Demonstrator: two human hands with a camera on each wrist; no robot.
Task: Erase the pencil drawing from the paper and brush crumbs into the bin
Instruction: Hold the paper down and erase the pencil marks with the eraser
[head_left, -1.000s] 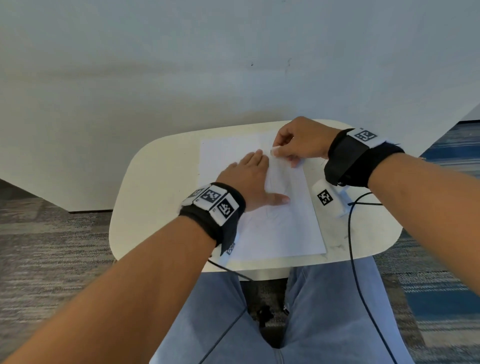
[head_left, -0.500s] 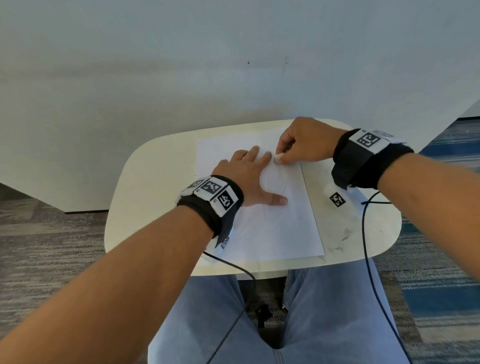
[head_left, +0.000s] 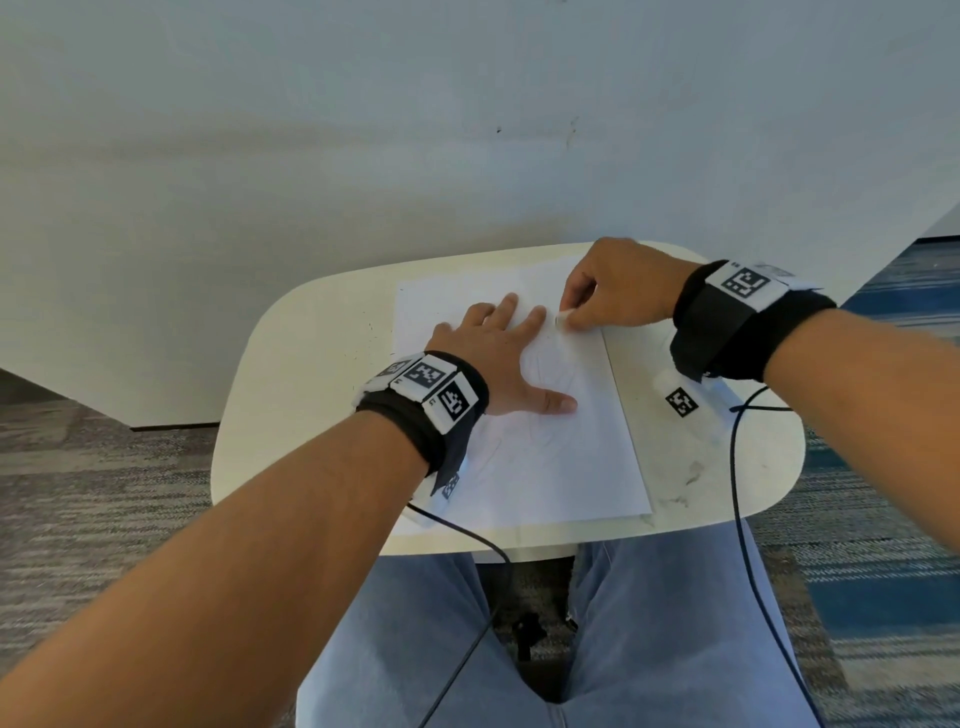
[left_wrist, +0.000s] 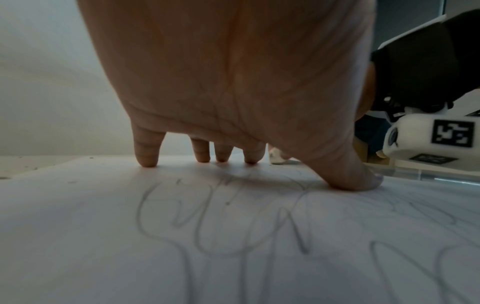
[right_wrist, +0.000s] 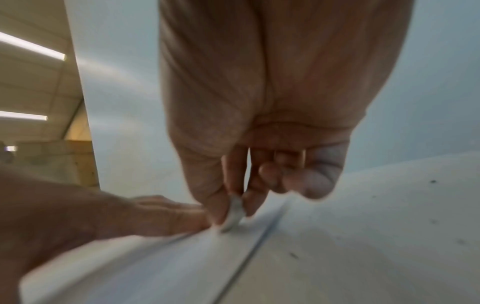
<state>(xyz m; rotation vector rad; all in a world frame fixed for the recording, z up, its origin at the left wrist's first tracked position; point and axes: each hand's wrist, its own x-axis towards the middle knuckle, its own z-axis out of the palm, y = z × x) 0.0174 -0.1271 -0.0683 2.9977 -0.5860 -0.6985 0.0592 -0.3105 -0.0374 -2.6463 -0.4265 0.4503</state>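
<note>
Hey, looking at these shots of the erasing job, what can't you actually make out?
- Bin: in no view, off frame.
- Eraser: pinched in the right hand; motion blur in the right wrist view, a mere speck in the head view.
- Pencil drawing: partly under the left hand; faint in the head view.
- Crumbs on the paper: too small to tell.

You have one sheet of paper (head_left: 545, 467) on one table (head_left: 291, 395), one eraser (head_left: 562, 318), two hands, two black wristbands, and two cables.
</note>
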